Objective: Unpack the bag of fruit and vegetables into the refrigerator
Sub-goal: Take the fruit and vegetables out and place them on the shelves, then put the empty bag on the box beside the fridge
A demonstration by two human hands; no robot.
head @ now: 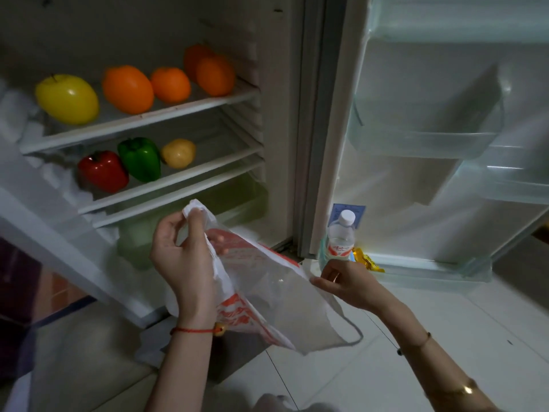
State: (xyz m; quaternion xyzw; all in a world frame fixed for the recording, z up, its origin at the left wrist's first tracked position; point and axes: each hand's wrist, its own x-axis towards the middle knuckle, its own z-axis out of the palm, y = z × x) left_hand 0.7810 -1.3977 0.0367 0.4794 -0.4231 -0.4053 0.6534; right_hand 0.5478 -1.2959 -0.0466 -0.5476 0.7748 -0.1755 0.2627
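A white plastic bag (279, 295) with orange print hangs flat and limp in front of the open refrigerator (279, 120). My left hand (181, 254) grips its bunched handle high up. My right hand (347, 281) pinches the bag's other edge, spreading it. On the upper shelf (142, 117) lie a yellow apple (67, 99) and several oranges (127, 89). The middle shelf (178, 181) holds a red pepper (103, 171), a green pepper (139, 158) and a yellow fruit (178, 153).
The refrigerator door (445, 129) stands open to the right, with a water bottle (341, 236) and a yellow packet (368, 260) in its bottom rack. A pale green crisper drawer (178, 227) sits below the shelves. White tiled floor (416, 337) lies underneath.
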